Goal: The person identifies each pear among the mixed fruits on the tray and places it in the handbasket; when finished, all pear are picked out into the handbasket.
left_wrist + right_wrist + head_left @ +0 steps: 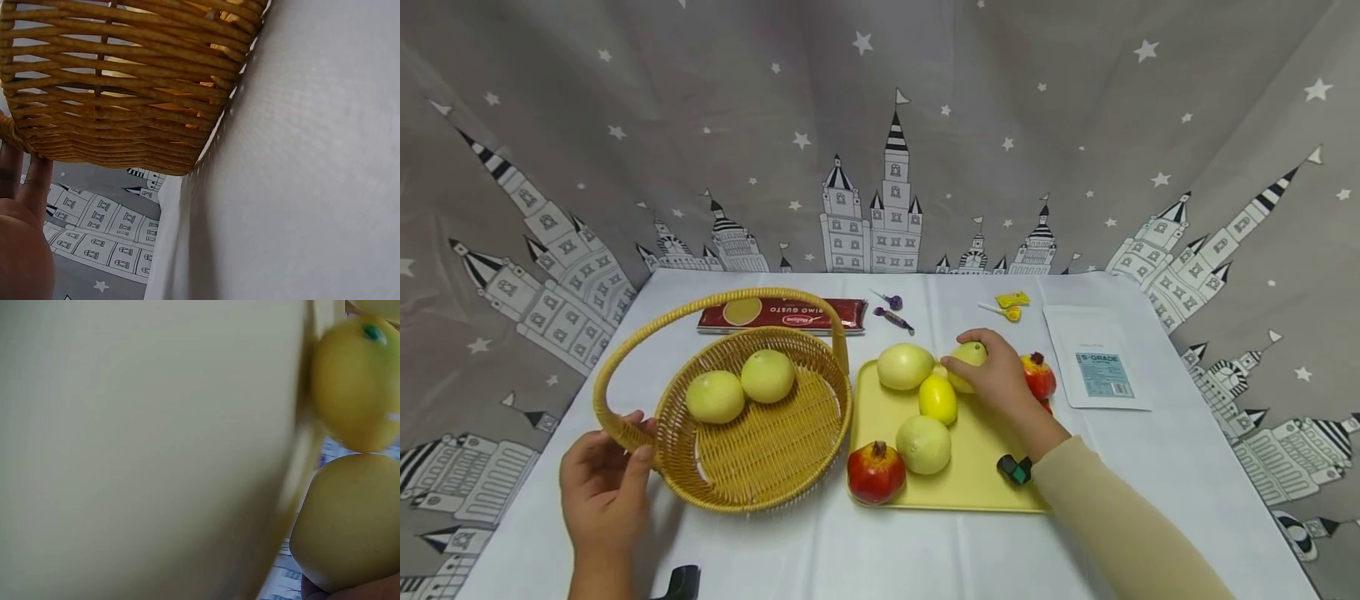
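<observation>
My left hand [606,483] grips the wicker basket [775,467] where its handle [617,417] meets the left rim. Two pale yellow-green fruits [767,376] lie inside the basket. Over the back of the yellow tray [977,492], my right hand [1000,375] holds a pale yellow-green fruit [350,522] between thumb and fingers. A lemon [938,399] lies just left of that hand, and the right wrist view shows it beside the held fruit. Two more pale fruits [923,445] and a red pomegranate [876,472] sit along the tray's left side.
Another pomegranate [1037,375] is at the tray's right edge, partly behind my right arm. A red packet [782,317] lies behind the basket, with wrapped candies [892,319] and a yellow lollipop [1000,311] farther right. A white pouch [1097,358] lies at the right.
</observation>
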{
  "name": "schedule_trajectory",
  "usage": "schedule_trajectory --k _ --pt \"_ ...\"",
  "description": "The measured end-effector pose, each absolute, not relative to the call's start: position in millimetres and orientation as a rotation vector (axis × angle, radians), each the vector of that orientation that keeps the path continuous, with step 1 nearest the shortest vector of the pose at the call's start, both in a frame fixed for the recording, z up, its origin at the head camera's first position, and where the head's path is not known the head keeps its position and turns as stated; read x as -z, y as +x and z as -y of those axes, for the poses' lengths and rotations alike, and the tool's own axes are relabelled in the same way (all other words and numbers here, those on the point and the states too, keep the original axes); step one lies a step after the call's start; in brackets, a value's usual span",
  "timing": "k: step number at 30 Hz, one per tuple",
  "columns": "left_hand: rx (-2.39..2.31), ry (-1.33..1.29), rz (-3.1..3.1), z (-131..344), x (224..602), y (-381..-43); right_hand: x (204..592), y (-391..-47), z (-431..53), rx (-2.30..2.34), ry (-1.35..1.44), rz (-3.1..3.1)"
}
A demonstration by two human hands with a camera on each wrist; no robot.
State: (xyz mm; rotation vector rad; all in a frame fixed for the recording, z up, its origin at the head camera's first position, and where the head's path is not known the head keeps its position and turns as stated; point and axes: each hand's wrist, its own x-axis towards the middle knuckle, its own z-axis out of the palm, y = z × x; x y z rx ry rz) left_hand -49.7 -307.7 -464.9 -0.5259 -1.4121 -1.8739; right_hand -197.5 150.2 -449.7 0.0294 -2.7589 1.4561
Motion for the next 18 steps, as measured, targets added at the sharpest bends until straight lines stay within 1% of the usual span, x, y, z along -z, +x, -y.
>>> schedule_trajectory --k 3,7,12,18 --pt "1.861 -0.514 1.430 308 465 -50 429 -197 -146 -1.481 0.095 2.711" --pt "1.856 -0.503 1.439 310 465 -48 394 -192 -126 -1.578 0.231 2.641" --pt "1.841 -0.486 1.463 310 465 -46 362 -174 -85 -1.749 0.489 2.560" --pt "1.827 -0.489 1.484 310 465 -47 337 -151 -34 -1.879 0.842 2.482"
